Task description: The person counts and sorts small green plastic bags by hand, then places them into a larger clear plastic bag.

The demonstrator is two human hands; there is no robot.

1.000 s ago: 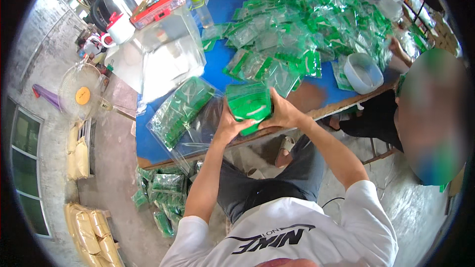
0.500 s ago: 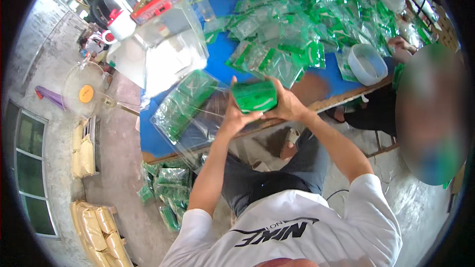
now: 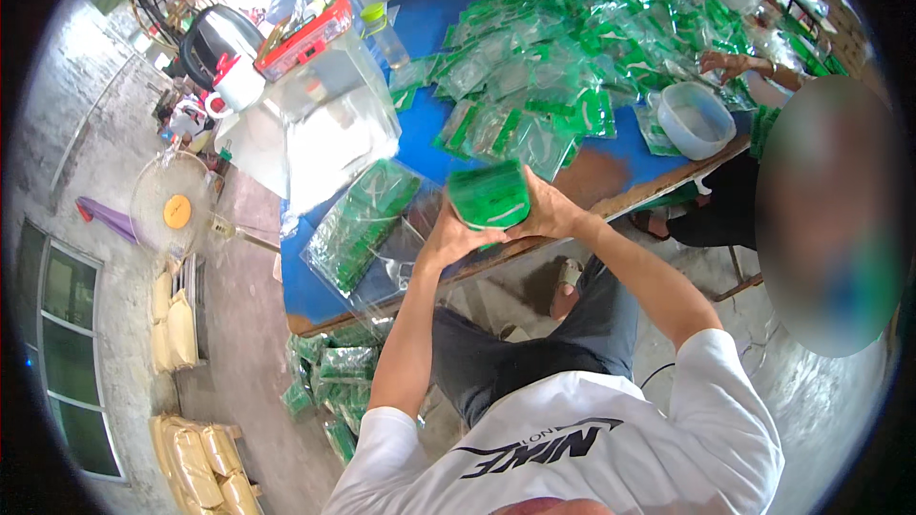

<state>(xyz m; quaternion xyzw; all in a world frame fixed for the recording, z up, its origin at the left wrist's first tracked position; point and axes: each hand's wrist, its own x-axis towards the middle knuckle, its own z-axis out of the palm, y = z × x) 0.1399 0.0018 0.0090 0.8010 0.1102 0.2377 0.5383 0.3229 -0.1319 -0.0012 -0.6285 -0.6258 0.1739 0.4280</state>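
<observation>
Both hands, left hand (image 3: 447, 236) and right hand (image 3: 546, 213), clamp the green packet stack (image 3: 489, 195), its long axis level, left-to-right

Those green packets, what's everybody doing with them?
A person holds a stack of green packets between the left hand and right hand, above the edge of the blue table. Beside it lies a big clear bag with more packets inside. Loose packets cover the table, where another person's hand reaches near a white bowl.

Both hands, left (image 3: 448, 234) and right (image 3: 546, 215), raised together, fingers curled inward, forearms bent.
</observation>
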